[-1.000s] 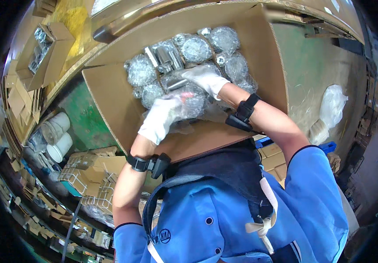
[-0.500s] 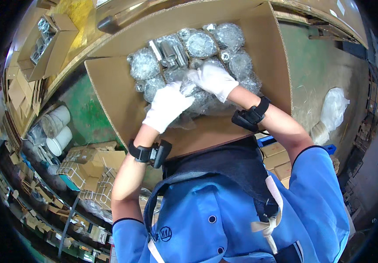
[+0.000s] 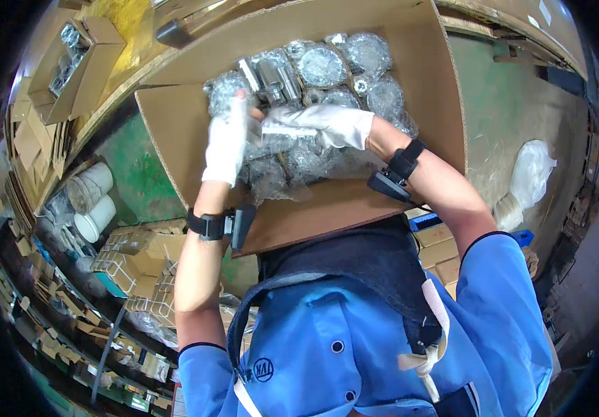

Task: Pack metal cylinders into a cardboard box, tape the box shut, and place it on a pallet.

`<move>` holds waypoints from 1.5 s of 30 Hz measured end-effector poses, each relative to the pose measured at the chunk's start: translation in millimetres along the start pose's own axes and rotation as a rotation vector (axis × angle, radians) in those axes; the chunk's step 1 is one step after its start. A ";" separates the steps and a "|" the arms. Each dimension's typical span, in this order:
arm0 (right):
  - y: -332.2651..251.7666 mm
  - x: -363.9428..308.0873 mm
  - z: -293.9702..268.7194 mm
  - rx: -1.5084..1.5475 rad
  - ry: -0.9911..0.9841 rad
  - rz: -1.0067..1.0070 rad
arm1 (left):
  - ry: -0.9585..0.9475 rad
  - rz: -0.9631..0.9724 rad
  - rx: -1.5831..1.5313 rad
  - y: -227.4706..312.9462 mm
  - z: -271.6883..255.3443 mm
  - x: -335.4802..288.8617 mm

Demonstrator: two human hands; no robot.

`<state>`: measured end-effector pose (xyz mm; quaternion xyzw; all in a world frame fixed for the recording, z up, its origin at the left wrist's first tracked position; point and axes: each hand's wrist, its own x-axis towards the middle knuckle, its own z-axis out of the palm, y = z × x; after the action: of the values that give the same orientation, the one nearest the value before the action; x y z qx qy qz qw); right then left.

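Observation:
Inside a large open cardboard box (image 3: 428, 90) lie several round bundles in clear bubble wrap (image 3: 319, 67) and bare shiny metal tubes (image 3: 287, 85). My left hand (image 3: 224, 149), in a white glove with bare fingertips, is over the box's left part. Its thumb and fingers are apart, beside a wrapped bundle (image 3: 228, 89). My right hand (image 3: 344, 126), also gloved, reaches leftward over the middle, fingers along a silvery straight-edged metal piece (image 3: 287, 131). The undersides of those fingers are hidden. Loose bubble wrap (image 3: 278, 184) lies below the hands.
Another open carton (image 3: 70, 76) with wrapped shiny parts stands on a bench at the upper left. White buckets (image 3: 95, 219) and cardboard pieces are on the left. A white plastic bag (image 3: 532, 174) lies on the floor at right. Brown cartons (image 3: 438, 254) sit below the big box.
My left hand has moved left and up, away from my right hand, and its fingers have spread. My right hand has turned to point left. A straight-edged silvery piece now shows beneath it.

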<state>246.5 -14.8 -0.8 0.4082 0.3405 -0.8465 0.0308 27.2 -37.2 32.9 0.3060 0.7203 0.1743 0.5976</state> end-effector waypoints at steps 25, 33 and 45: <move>19.4 168.1 56.5 -1.676 0.809 0.085 | -0.409 0.698 0.747 -143.4 60.6 48.5; 20.4 117.3 14.4 -1.167 0.485 -0.027 | -0.165 0.239 1.058 -60.2 62.3 -4.4; -12.1 14.7 -23.4 -0.959 0.268 -0.303 | 0.044 0.541 0.708 -73.6 54.3 13.1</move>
<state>248.4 11.8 -14.8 0.3991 0.7462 -0.5307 0.0478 61.3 -90.2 -34.5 0.6653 0.6424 0.0734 0.3733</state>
